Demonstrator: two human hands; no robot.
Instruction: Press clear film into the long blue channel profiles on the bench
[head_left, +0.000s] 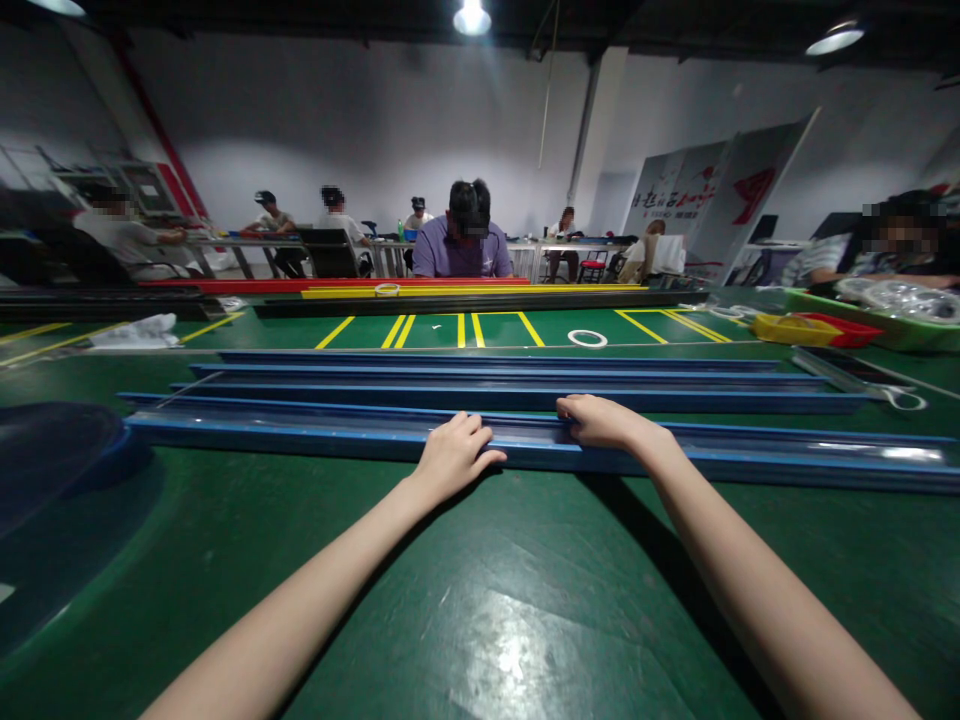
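Note:
A long blue channel [337, 440] with raised side walls lies across the green table in front of me, its trough shiny. My left hand [456, 455] grips its near wall left of centre, fingers over the edge into the trough and thumb on the outer side. Farther right, my right hand [604, 420] reaches over the trough with curled fingers by the far wall. What those fingertips pinch, if anything, is hidden. More blue channels [510, 382] lie parallel just behind this one.
A round blue-rimmed container [112, 455] stands at the left. Black, yellow and red strips [480, 292] lie across the far side, with a white ring [587, 339] before them. Yellow, red and green trays [795, 329] are at the right. A person [465, 235] sits opposite; others work behind.

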